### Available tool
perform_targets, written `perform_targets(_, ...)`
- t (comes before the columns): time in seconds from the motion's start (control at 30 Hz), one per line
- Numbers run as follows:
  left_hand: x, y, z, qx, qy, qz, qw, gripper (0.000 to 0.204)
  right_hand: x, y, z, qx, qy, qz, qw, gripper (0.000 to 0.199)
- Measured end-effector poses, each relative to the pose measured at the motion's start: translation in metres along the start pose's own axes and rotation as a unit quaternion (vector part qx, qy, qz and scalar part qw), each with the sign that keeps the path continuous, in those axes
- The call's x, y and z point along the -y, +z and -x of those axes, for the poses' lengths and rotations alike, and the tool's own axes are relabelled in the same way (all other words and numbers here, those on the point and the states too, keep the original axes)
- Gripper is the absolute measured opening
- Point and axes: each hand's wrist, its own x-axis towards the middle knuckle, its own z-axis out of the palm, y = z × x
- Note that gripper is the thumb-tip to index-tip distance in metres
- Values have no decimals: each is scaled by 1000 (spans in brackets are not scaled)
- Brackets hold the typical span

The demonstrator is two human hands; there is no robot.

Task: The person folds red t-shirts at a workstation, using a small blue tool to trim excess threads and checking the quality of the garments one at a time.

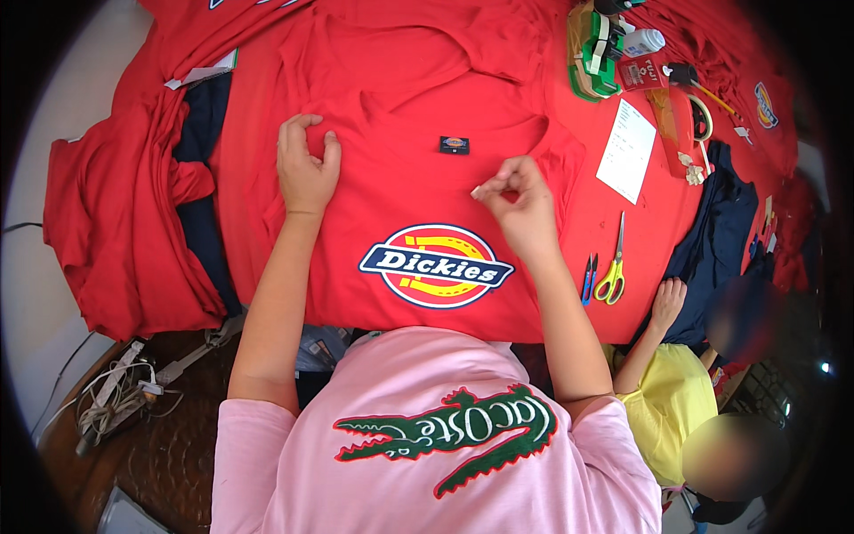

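Observation:
A red T-shirt [400, 191] lies spread in front of me, its neckline away from me. It has a blue, white and yellow chest print [437, 265] and a small dark neck label [454, 145]. My left hand [307, 169] is at the shirt's left shoulder, fingers curved and thumb apart, with nothing visible between them. Over the right side of the shirt, my right hand [521, 200] is closed in a pinch. A small pale spot shows at its fingertips; I cannot make out whether it is a nail or a held scrap.
Yellow-handled scissors [611, 278] and blue thread snips [589, 279] lie to the right, below a written paper sheet [627, 151]. Beyond are a green tape dispenser [593, 53] and a tape roll [701, 117]. Red garments [133, 231] pile at left. A person in yellow [667, 400] works at right.

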Motion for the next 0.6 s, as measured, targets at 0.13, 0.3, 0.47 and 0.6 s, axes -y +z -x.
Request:
perform_targets(0.13, 14, 1, 0, -25, 54, -15, 998, 27, 16, 22, 5, 34, -44, 322, 945, 28)
perform_targets(0.3, 8, -1, 1, -1, 6, 22, 1000, 26, 18, 39, -4, 54, -122, 530, 838, 26)
perform_targets(0.47, 15, 2, -1, -15, 64, -22, 998, 26, 53, 67, -18, 150, -87, 674, 718, 23)
perform_targets(0.6, 7, 0, -1, -6, 68, -30, 997, 29, 57, 25, -35, 137, 1, 638, 758, 26)
